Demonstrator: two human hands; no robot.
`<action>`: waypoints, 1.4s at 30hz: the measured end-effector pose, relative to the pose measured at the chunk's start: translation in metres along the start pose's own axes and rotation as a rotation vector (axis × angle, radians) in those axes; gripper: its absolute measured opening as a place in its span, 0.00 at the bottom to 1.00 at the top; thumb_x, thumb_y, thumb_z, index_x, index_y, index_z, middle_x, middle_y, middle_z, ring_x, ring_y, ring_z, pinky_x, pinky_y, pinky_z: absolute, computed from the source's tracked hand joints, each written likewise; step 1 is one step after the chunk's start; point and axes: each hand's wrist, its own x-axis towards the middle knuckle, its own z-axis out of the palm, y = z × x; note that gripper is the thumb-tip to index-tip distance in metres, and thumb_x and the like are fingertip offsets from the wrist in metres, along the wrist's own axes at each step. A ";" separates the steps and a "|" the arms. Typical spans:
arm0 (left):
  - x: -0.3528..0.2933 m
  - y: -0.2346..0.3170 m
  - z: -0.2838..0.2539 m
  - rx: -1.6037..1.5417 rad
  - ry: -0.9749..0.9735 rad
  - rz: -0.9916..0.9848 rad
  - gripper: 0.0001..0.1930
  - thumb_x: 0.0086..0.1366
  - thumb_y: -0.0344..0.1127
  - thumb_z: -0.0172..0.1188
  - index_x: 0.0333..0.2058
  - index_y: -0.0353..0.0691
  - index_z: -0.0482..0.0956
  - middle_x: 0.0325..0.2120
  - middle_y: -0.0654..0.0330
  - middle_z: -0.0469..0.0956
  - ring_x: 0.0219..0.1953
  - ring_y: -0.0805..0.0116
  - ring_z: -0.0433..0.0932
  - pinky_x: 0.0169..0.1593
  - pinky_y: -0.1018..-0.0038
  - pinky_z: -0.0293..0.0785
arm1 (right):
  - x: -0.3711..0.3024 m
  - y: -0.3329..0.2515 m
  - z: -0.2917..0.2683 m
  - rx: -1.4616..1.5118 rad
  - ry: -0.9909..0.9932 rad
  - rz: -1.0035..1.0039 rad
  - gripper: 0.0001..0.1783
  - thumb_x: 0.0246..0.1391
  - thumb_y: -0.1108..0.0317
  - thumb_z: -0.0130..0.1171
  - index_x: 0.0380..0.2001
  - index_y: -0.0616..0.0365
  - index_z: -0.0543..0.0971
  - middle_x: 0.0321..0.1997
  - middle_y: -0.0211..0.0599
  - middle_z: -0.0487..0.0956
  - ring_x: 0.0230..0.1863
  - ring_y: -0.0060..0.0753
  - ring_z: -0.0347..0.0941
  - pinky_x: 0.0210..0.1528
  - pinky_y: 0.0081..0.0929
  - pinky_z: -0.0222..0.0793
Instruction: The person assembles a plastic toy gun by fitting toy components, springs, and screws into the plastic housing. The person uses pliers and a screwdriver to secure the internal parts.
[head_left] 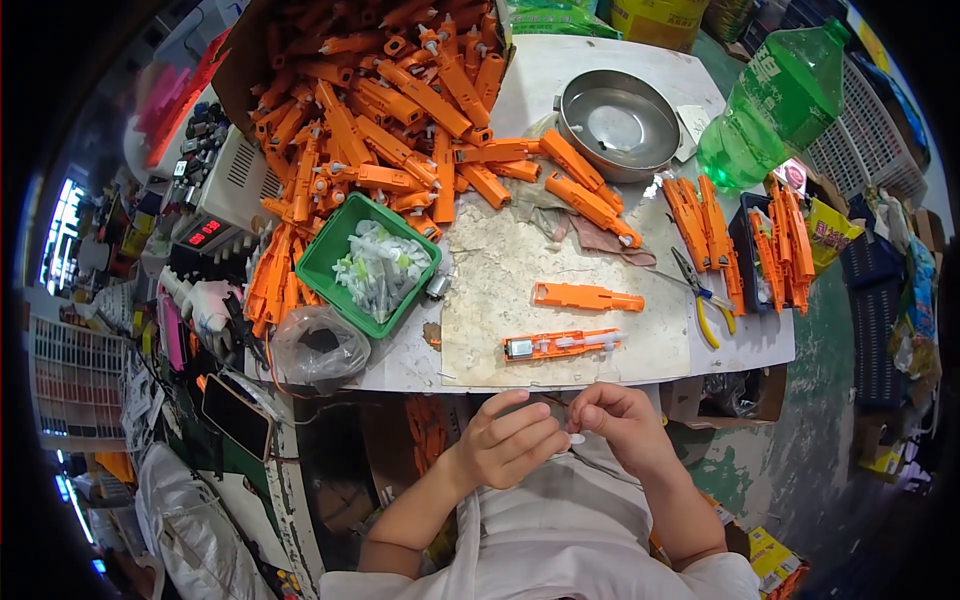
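Note:
My left hand [508,442] and my right hand [622,430] meet just off the table's near edge, over my lap. Between their fingertips shows a small white plastic part [577,438]. The left fingers are curled around toward it, the thumb mostly hidden. My right thumb and fingers are pinched together; what they grip is too small to make out. On the table ahead lies an opened orange plastic housing half [560,345], with a metal-coloured motor and white pieces inside. Behind it rests an orange cover half [588,297], apart from it.
A large heap of orange housings [375,110] spills from a box at back left. White parts in clear bags fill a green bin [320,250]. Pliers [705,300], a metal bowl [590,82], a green bottle [770,105] and more orange housings [700,225] stand to the right.

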 end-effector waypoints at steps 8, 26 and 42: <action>0.002 -0.001 0.001 -0.063 -0.011 -0.029 0.08 0.50 0.34 0.67 0.30 0.43 0.80 0.34 0.66 0.76 0.44 0.67 0.72 0.51 0.64 0.71 | 0.001 -0.003 0.001 0.015 -0.013 0.014 0.10 0.56 0.65 0.58 0.30 0.63 0.75 0.30 0.33 0.76 0.33 0.23 0.70 0.39 0.22 0.66; 0.007 -0.005 -0.001 -0.167 -0.014 -0.116 0.11 0.49 0.31 0.67 0.33 0.42 0.78 0.35 0.64 0.75 0.44 0.65 0.71 0.49 0.64 0.72 | 0.003 -0.014 0.002 0.019 -0.046 0.116 0.07 0.54 0.72 0.59 0.32 0.67 0.76 0.31 0.40 0.78 0.31 0.28 0.75 0.35 0.25 0.73; 0.019 -0.024 0.002 0.180 -0.085 -0.191 0.08 0.51 0.33 0.66 0.30 0.43 0.77 0.33 0.65 0.74 0.45 0.67 0.71 0.55 0.60 0.64 | 0.016 -0.023 -0.017 -0.792 0.552 -0.641 0.05 0.54 0.74 0.57 0.32 0.65 0.77 0.28 0.37 0.77 0.31 0.29 0.72 0.35 0.26 0.67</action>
